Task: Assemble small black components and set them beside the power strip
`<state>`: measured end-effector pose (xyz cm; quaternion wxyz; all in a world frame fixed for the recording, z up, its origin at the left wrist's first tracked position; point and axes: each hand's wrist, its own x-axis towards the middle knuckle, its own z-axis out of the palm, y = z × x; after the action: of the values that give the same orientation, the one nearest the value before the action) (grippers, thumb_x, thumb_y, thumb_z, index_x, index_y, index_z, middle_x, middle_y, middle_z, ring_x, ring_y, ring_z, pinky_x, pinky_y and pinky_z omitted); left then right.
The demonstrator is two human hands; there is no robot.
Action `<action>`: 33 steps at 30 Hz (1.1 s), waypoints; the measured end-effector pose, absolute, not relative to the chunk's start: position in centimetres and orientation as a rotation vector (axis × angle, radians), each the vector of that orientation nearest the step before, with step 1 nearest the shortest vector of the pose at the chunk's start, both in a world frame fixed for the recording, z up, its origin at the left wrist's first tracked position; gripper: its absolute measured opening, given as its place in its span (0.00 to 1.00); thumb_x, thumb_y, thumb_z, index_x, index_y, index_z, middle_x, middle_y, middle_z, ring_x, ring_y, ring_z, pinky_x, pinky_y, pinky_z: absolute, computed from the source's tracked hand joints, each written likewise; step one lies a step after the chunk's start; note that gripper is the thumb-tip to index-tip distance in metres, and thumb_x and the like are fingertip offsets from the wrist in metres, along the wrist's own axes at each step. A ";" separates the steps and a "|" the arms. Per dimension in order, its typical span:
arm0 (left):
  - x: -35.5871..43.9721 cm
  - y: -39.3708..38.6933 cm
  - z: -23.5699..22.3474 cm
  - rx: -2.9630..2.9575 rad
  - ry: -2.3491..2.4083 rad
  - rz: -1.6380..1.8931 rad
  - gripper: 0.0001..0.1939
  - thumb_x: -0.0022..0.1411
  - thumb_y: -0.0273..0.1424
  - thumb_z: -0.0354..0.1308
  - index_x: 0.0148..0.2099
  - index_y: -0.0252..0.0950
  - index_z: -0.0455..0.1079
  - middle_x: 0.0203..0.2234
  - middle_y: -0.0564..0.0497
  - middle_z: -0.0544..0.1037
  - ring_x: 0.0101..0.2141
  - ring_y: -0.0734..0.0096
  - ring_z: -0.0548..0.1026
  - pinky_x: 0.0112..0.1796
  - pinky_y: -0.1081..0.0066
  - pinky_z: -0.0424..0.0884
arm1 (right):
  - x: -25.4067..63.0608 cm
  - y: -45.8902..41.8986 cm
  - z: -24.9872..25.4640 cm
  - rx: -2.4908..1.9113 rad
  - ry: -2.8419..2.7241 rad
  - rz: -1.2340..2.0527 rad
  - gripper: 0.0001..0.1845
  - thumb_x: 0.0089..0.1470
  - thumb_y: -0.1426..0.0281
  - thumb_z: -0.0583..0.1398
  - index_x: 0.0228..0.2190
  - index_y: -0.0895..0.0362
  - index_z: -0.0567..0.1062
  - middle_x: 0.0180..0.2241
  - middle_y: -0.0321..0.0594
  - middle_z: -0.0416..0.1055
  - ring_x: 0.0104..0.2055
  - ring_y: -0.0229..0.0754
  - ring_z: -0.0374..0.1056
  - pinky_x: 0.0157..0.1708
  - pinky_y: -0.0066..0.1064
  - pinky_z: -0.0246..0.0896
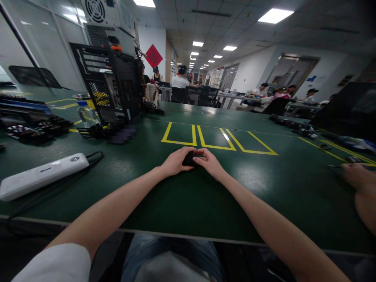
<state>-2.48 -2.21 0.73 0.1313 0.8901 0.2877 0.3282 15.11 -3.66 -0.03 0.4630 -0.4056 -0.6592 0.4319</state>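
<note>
A small black object (188,158) is between my two hands, just above or on the green table; its kind is hard to make out. My left hand (177,161) is closed round its left side, fingers over the far edge and thumb along the near edge. From the right, my right hand (209,161) pinches at the object with thumb and fingertips. Just beyond my hands, yellow tape outlines (179,142) mark the table top.
A white power strip (44,174) with a black cable lies at left. Behind it stand a clear bottle (87,114) and an open black computer case (125,84). Another person's hand (360,176) works at the right edge. Dark parts (293,125) lie at far right.
</note>
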 end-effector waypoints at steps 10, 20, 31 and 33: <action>-2.4 -1.9 0.4 2.547 0.822 0.997 0.31 0.45 0.31 0.60 0.51 0.41 0.53 0.45 0.49 0.64 0.44 0.62 0.66 0.43 0.61 0.63 | 15.1 -4.5 -0.1 -0.886 -1.687 1.113 0.16 0.40 0.71 0.61 0.35 0.54 0.64 0.39 0.36 0.64 0.42 0.39 0.65 0.42 0.35 0.61; -2.3 -1.8 0.3 2.511 0.828 1.002 0.31 0.43 0.31 0.61 0.50 0.41 0.54 0.45 0.49 0.64 0.43 0.62 0.66 0.42 0.60 0.63 | 15.0 -4.0 0.0 -0.977 -1.625 1.038 0.14 0.42 0.66 0.60 0.35 0.54 0.65 0.37 0.36 0.65 0.36 0.37 0.67 0.40 0.36 0.62; -2.4 -2.0 0.4 2.516 0.834 0.995 0.31 0.44 0.31 0.61 0.51 0.42 0.54 0.45 0.49 0.64 0.44 0.62 0.66 0.43 0.61 0.63 | 15.1 -4.2 -0.1 -0.894 -1.669 1.120 0.16 0.41 0.68 0.61 0.35 0.54 0.65 0.38 0.35 0.65 0.41 0.39 0.66 0.42 0.35 0.62; -2.4 -2.0 0.5 2.515 0.836 0.992 0.31 0.44 0.31 0.61 0.50 0.42 0.54 0.45 0.49 0.64 0.44 0.62 0.66 0.43 0.60 0.63 | 15.0 -4.1 -0.1 -0.916 -1.654 1.093 0.13 0.42 0.67 0.60 0.33 0.54 0.65 0.36 0.35 0.66 0.37 0.38 0.67 0.40 0.35 0.63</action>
<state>-2.36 -2.00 0.46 0.1550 0.8780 0.2918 0.3464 14.96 -4.15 -0.11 0.4607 -0.3722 -0.6721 0.4444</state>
